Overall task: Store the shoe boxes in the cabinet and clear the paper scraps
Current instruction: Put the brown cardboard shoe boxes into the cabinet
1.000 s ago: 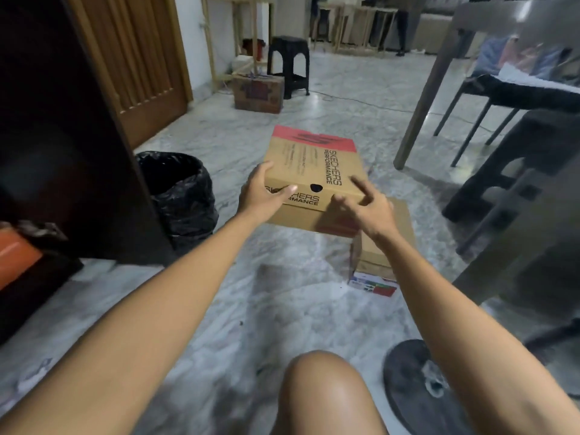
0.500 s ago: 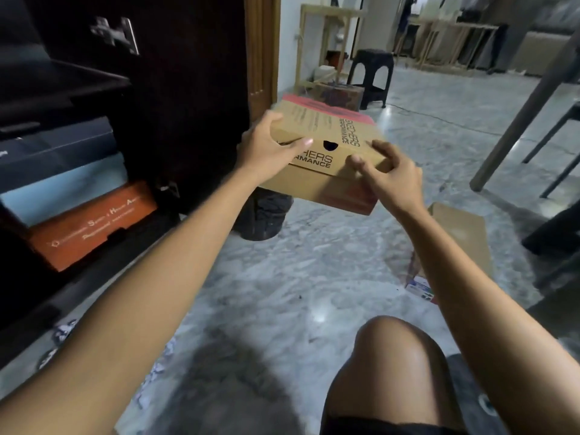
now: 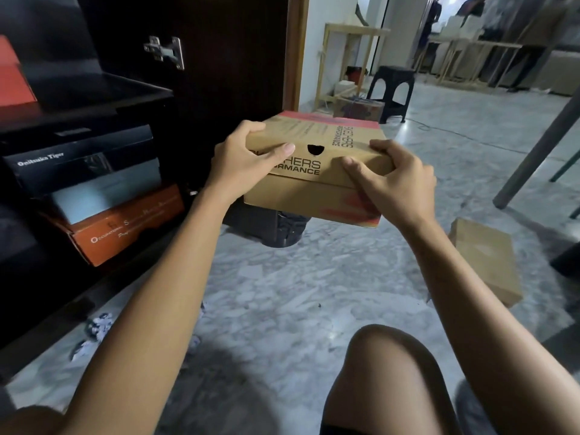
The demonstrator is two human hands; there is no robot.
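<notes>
- Skechers shoe box (image 3: 317,171): a tan cardboard box with a red band along its far edge, held in the air above the marble floor (image 3: 282,293), in front of the open cabinet (image 3: 131,98).
- Left hand (image 3: 241,161): grips the near left corner of the box, with the thumb flat across the front of the lid and the fingers curled over its top edge.
- Right hand (image 3: 392,183): grips the near right corner (thumb on the lid front, fingers wrapped over the top).
- Cabinet lower shelf: holds a stack of three boxes, namely a black box (image 3: 84,158) on top, a grey box (image 3: 106,193) in the middle, and an orange box (image 3: 125,224) at the bottom.
- Second brown box (image 3: 483,262): lies on the floor to the right, well apart from the held box.
- Paper scraps (image 3: 94,331): lie on the floor just beside the cabinet base.
</notes>
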